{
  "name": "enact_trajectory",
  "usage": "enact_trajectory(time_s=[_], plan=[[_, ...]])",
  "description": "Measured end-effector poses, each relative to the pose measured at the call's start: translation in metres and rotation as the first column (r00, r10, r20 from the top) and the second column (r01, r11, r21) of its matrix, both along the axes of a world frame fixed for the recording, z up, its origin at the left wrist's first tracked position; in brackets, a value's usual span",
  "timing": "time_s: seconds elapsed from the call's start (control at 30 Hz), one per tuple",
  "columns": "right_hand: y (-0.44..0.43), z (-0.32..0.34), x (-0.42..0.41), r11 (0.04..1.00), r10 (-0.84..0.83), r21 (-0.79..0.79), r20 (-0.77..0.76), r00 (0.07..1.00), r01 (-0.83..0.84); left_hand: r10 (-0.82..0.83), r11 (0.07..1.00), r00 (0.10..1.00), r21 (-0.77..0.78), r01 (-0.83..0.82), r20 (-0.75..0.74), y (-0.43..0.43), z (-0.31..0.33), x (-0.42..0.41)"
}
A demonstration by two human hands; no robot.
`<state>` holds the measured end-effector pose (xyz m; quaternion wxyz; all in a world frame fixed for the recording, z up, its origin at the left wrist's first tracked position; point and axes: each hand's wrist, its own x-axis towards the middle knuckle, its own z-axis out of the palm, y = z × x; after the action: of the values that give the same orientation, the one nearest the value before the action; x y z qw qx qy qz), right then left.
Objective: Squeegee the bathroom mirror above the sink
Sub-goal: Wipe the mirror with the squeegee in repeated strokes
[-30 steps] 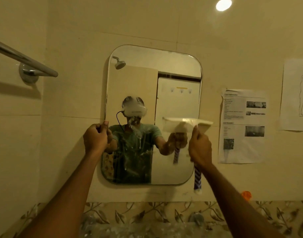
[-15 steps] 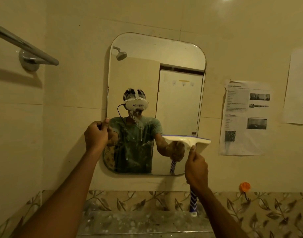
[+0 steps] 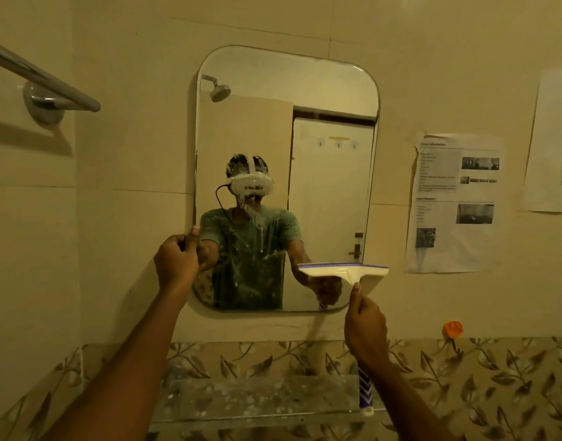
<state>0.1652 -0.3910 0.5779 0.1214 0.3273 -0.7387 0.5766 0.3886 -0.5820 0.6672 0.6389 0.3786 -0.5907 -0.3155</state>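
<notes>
Slid lower: squeegee (image 3: 343, 272) blade now near mirror (image 3: 333, 90) lower right corner. Handle clasped by right hand (image 3: 365, 323); left hand (image 3: 176, 262) pinches mirror left edge. Likely light, rigid tool, flexible lip; hold handle. Glass fragile, wet.

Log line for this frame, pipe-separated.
right hand: holds white blue-edged squeegee at lower right of rounded wall mirror | left hand: pinches mirror's left edge | glass: white streaks mid-left

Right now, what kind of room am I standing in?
Most likely a bathroom: a rounded frameless wall mirror reflects a chrome shower head, a chrome towel bar is fixed to the beige tiled wall, and a spattered glass shelf sits below.
</notes>
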Motion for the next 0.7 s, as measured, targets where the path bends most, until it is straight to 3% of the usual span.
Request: enact_trajectory(time_s=[0.17, 0.3, 0.57, 0.7], plan=[[0.000, 0.038, -0.001, 0.998, 0.021, -0.054, 0.014, 1.000, -0.020, -0.053, 0.999, 0.999, 0.003, 0.053, 0.001, 0.005, -0.001, 0.005], [-0.005, 0.085, -0.010, 0.991, 0.005, -0.130, -0.066, 0.998, -0.014, -0.084, 0.997, 0.996, 0.002, 0.083, 0.021, 0.005, 0.000, 0.010], [0.011, -0.026, -0.006, 0.999, 0.006, 0.051, -0.006, 1.000, -0.006, -0.069, 0.998, 0.997, 0.009, 0.069, -0.022, 0.004, -0.003, 0.007], [0.008, -0.005, -0.006, 1.000, -0.005, 0.004, 0.028, 1.000, 0.005, -0.075, 0.997, 0.996, 0.012, 0.075, -0.039, 0.006, -0.002, 0.006]])
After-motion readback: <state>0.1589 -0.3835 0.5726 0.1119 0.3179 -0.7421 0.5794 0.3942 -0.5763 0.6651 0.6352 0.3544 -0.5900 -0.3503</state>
